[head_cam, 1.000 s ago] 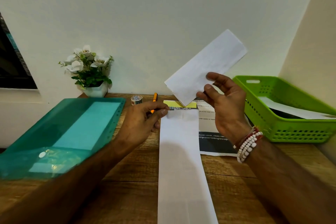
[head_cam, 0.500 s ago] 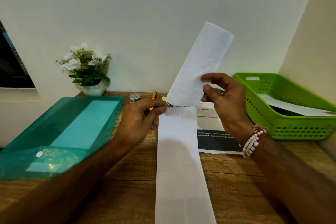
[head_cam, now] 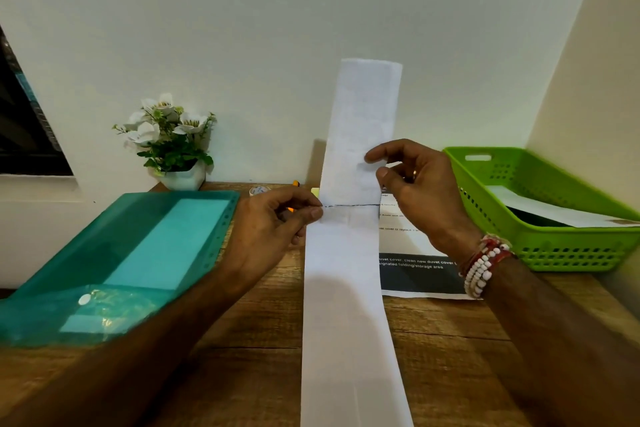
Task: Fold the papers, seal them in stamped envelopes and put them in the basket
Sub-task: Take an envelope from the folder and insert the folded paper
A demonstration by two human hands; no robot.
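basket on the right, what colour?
Bright green basket, plastic with perforated walls; shows clearly in the head view, the only one.

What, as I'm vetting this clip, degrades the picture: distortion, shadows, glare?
Head view: wide-angle stretch widens the long white strip toward the bottom edge. Head view: the upright paper throws a dark shadow on the wall. Head view: glare glints on the teal folder.

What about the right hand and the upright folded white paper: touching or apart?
Touching. The head view shows the right hand pinching the upright folded white paper at its right edge.
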